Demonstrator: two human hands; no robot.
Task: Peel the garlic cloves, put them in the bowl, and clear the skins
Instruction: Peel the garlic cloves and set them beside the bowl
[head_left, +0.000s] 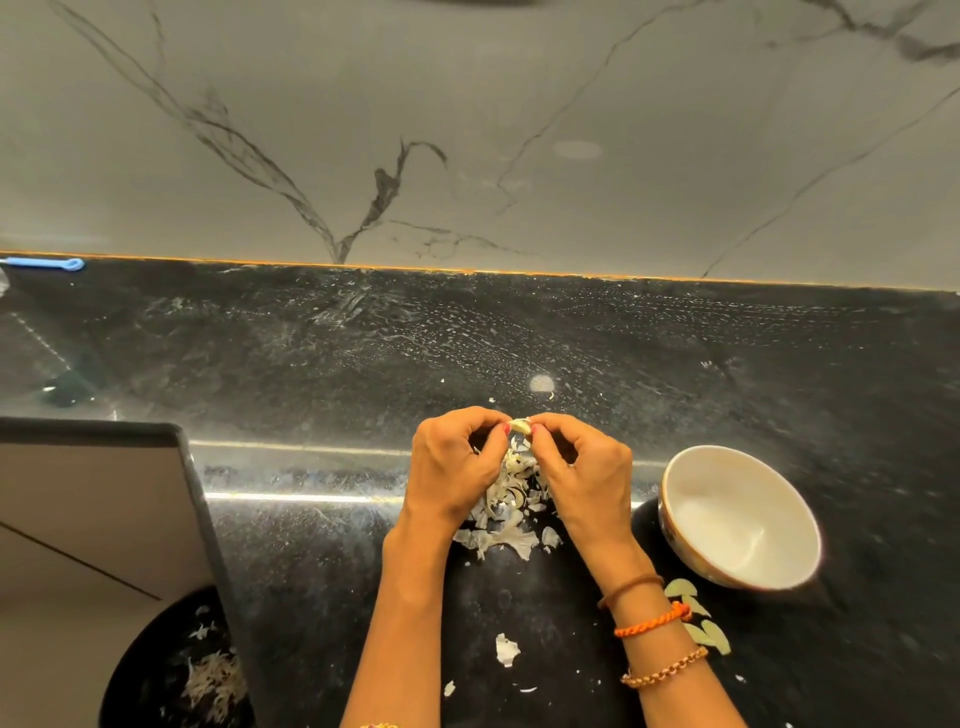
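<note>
A pale garlic clove (521, 425) is held above the black countertop, pinched from both sides. My left hand (456, 462) grips its left end with fingertips and thumb. My right hand (581, 462) pinches its right end the same way. Under and between my hands lies a heap of papery white garlic skins (506, 512). A white bowl (740, 517) stands to the right of my right hand, tilted toward me, and its visible inside looks bare. More loose skin flakes (506, 649) lie between my forearms.
A black bin (156, 670) with skins inside sits low at the left, below the counter's edge beside a cabinet panel (93, 499). Green leaves (698, 616) lie near my right wrist. A blue utensil (47, 263) rests at the back left against the marble wall.
</note>
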